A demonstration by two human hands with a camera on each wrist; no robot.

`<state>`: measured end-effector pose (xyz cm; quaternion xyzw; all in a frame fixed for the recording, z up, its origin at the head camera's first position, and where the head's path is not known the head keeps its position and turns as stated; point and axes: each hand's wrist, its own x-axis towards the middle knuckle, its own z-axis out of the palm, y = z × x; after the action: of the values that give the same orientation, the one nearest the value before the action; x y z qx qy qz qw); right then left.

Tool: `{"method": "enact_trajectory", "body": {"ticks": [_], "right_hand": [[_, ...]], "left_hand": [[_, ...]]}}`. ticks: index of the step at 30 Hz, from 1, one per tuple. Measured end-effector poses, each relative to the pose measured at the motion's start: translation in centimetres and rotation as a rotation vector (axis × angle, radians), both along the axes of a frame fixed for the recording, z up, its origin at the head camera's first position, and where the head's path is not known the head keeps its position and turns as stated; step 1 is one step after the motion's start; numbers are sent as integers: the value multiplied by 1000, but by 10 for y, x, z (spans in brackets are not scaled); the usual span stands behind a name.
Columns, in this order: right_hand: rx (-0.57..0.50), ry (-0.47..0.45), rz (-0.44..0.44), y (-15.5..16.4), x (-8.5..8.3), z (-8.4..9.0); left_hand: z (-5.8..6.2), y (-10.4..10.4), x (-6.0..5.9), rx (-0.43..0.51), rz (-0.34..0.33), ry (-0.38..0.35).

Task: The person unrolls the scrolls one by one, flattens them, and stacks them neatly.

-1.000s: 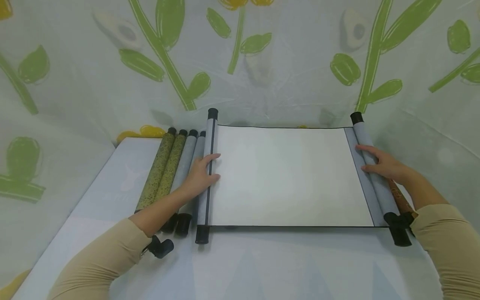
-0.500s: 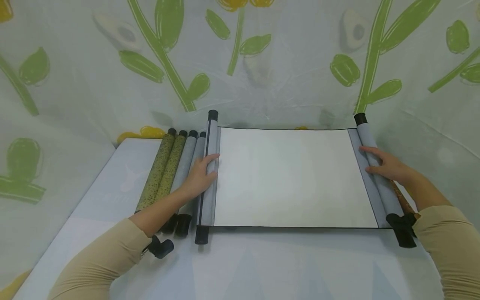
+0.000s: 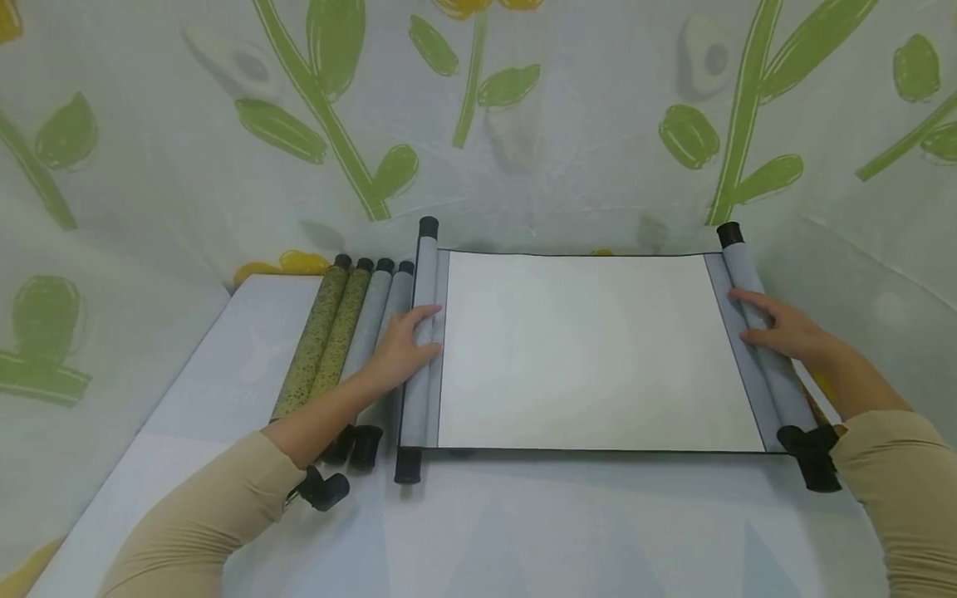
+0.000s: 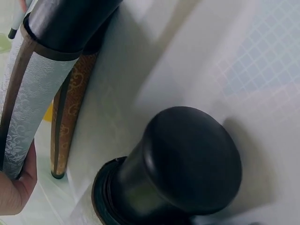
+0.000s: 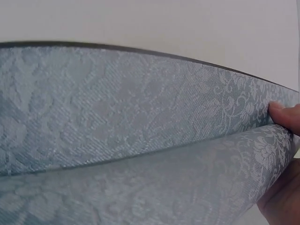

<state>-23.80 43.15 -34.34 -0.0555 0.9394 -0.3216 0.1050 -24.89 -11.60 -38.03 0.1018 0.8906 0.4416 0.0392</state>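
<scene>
Pale blue patterned cloth (image 5: 117, 108) edges the scroll (image 3: 523, 407) we see unrolled on the counter (image 3: 583, 540), its white sheet (image 3: 598, 340) stretching across from one roll to the other. Our left grip (image 3: 399, 357) is closed around the left roll (image 3: 417, 407), partway along it, with thumb and fingertip reaching over toward the sheet. Our right grip (image 3: 785, 332) curls round the right roll (image 3: 774, 382), which sits inside it, one fingertip against the cloth. So the sheet lies between our two grips. Just left of the left roll, we find pale rolled scrolls (image 3: 371, 311) and green speckled ones (image 3: 306, 357), side by side, partly under our left forearm (image 3: 321, 419).
</scene>
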Motion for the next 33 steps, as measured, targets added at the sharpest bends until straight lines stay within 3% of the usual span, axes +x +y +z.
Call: {"method": "enact_trajectory", "body": {"ticks": [11, 18, 25, 33], "right_hand": [[72, 61, -76, 4, 1, -4], [96, 110, -108, 5, -4, -8], [94, 117, -145, 7, -10, -16], [101, 111, -164, 15, -11, -23]], "left_hand": [[0, 5, -5, -8, -26, 33], [-3, 8, -14, -8, -61, 27], [-6, 12, -26, -24, -52, 23], [-13, 23, -35, -11, -26, -39]]}}
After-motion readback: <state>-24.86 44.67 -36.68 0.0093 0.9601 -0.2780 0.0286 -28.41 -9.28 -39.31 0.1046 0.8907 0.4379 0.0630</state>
